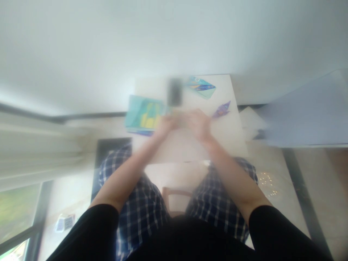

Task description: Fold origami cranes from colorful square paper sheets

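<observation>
My left hand [168,124] and my right hand [199,124] meet over the middle of a small white table [179,148]. Both look closed, with fingertips drawn together around a small pale greenish thing [178,115], too blurred to name. Just beyond them is a dark upright-looking rectangle [174,92], also smeared. Left of my left hand lies a teal sheet or booklet with yellow shapes [145,114]. To the right of my right hand rests a purple folded paper piece [222,110]. Farther back is a blue and teal patterned folded paper [202,87].
A white wall [174,36] stands right behind the table. A large pale panel [307,112] juts in at the right. My knees in checked trousers [144,203] flank the table's front edge. A window [19,210] and pale curtain [38,148] are at the left.
</observation>
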{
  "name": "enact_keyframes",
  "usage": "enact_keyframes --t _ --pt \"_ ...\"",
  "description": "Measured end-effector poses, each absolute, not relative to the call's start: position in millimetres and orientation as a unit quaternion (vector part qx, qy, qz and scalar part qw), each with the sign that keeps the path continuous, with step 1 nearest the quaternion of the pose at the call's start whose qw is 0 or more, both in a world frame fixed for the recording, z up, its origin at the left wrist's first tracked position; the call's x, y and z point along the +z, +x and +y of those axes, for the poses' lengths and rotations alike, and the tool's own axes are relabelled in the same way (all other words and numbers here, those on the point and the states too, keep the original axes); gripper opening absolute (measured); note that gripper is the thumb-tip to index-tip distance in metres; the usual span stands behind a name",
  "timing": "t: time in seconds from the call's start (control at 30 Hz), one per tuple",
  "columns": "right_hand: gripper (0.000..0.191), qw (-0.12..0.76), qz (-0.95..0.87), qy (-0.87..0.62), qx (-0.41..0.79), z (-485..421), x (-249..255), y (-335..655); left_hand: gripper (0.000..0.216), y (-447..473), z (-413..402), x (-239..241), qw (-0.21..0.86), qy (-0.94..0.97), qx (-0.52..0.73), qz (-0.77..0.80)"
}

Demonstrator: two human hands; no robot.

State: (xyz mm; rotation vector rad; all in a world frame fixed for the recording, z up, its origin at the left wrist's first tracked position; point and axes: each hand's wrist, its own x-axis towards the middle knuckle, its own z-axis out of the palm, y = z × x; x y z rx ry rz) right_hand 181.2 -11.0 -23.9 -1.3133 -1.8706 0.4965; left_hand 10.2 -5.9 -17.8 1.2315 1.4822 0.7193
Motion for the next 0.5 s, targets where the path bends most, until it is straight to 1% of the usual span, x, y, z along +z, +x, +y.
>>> enact_keyframes --t 0.13,0.33,0.43,0.5 --pt "0.021 0.383 -0.749 -0.490 0.229 -10.8 -20.8 179.4 0.029 9.3 -7.7 -20.0 0.538 0.493 0.327 0.600" --pt "0.028 0.422 -0.628 -0.548 0.356 -4.2 -16.5 184.8 0.039 7.6 -2.5 -19.9 0.522 0.482 0.298 0.637" --pt "0.030 0.403 -0.610 -0.546 0.408 2.1 -16.3 190.8 0.038 5.5 -1.2 -19.3 0.529 0.492 0.304 0.621" --pt "0.035 0.387 -0.609 -0.536 0.438 4.7 -15.0 194.7 0.036 4.1 -1.3 -19.2 0.537 0.499 0.316 0.602"
